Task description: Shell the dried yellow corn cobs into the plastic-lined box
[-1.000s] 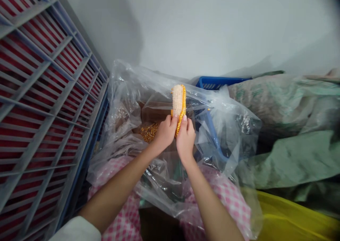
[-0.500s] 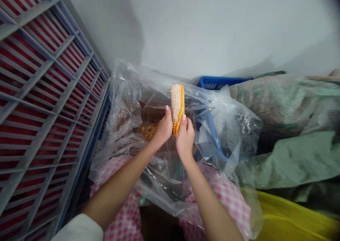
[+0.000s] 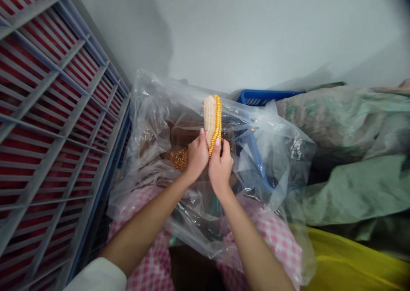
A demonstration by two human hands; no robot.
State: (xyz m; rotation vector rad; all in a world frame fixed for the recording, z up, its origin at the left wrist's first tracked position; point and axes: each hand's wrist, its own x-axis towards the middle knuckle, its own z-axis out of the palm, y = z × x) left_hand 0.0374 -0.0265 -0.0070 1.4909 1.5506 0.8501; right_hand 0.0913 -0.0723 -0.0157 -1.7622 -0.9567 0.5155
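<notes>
An ear of corn (image 3: 212,122) stands nearly upright between my two hands, its left side bare pale cob and its right side still lined with yellow kernels. My left hand (image 3: 197,155) is closed round the lower left of the ear, thumb up along it. On the lower right, my right hand (image 3: 221,165) grips it too, its thumb pressed on the kernels. Below and behind them, loose corn kernels (image 3: 178,158) lie in a clear plastic bag (image 3: 150,90) spread open over my lap. The ear's bottom end is partly hidden by my hands.
A tall slatted plastic crate (image 3: 60,73) with red inside rises on the left. Behind the bag to the right sits a blue basket (image 3: 256,98). Pale woven sacks (image 3: 346,116) and a yellow thing (image 3: 349,261) lie at right. A white wall (image 3: 240,34) stands behind.
The ear has shifted slightly up and left, showing more of its kernel side. My right hand has moved a little left, its thumb now lower across the kernels; my left hand stays close by.
</notes>
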